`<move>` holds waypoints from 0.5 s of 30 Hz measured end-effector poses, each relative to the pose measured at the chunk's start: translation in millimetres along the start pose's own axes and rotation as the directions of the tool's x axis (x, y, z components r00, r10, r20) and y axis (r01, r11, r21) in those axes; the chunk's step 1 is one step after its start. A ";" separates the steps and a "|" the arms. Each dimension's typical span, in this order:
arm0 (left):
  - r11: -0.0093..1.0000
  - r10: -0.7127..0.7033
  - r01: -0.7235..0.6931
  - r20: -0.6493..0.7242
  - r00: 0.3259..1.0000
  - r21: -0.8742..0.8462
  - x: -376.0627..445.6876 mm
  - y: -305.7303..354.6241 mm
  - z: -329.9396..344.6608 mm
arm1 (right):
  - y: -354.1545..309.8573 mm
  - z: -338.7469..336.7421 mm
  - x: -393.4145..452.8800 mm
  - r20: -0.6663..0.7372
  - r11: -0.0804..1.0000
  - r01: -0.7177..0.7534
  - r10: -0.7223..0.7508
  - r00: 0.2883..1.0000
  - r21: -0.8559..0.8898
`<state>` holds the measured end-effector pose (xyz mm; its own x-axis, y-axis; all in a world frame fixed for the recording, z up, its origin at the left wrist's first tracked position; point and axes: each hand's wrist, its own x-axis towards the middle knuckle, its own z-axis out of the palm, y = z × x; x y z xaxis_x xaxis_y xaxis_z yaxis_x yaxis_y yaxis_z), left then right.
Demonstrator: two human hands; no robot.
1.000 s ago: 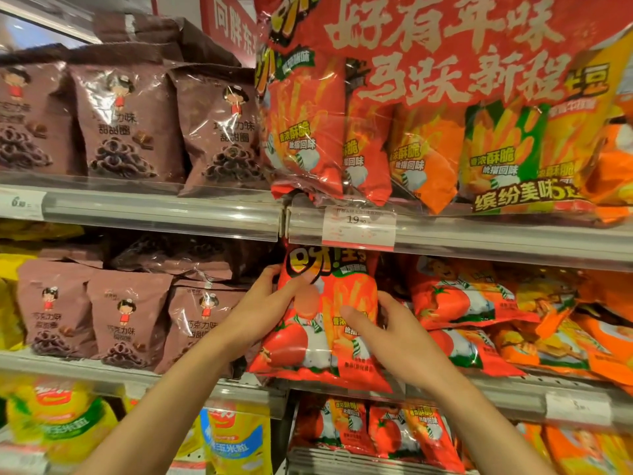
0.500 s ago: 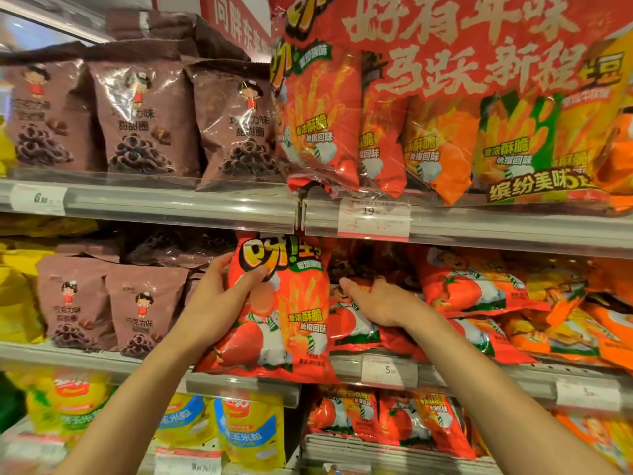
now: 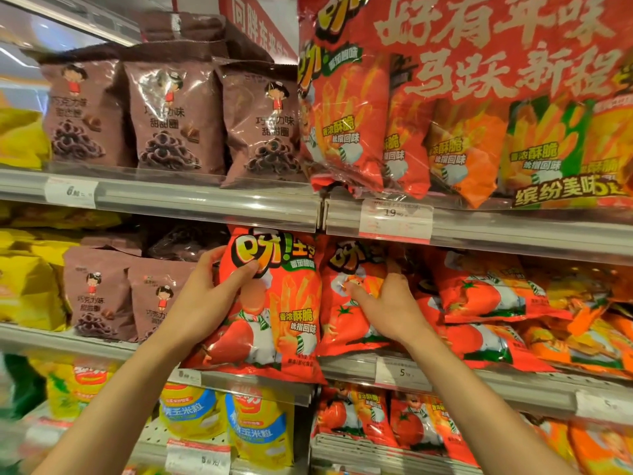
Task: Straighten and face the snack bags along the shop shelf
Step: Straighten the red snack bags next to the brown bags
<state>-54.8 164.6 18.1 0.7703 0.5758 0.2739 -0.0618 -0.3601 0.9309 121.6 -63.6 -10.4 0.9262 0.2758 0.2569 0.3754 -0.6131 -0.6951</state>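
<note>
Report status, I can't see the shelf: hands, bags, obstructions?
Left hand gripping upright red bag. Right hand pressing neighbouring red bag. Nothing blocking.

red bag (image 3: 274, 303) w/ yellow fries & tomato print, brown choc bags (image 3: 164, 118), yellow bags (image 3: 30, 289), red banner (image 3: 496, 46)

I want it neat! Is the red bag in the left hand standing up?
Yes, upright: the red bag faces front, logo on top, bottom edge on the shelf lip, left hand gripping it.

Both arms raised, left hand (image 3: 209, 296) fingers (image 3: 239, 274) curled, right hand (image 3: 387, 303) spread
</note>
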 end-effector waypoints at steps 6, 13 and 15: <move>1.000 0.004 -0.004 -0.009 1.000 -0.011 -0.6 0.3 1.2 | -7.7 20.6 15.1 -0.091 0.979 0.027 -0.047 0.995 -0.201; 0.999 0.043 -0.043 0.003 0.999 -0.012 -5.3 -1.0 10.5 | 15.3 24.6 26.0 0.049 0.977 -0.212 0.213 0.976 -0.035; 0.999 0.048 -0.048 0.000 0.999 -0.016 -5.9 -0.3 13.6 | 14.2 22.5 28.0 0.050 0.979 -0.203 0.201 0.978 0.034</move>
<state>-50.7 151.4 12.9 0.7666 0.5575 0.3186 -0.1090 -0.3760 0.9202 152.1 -47.9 -28.2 0.9799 0.1837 0.0780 0.1784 -0.6311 -0.7549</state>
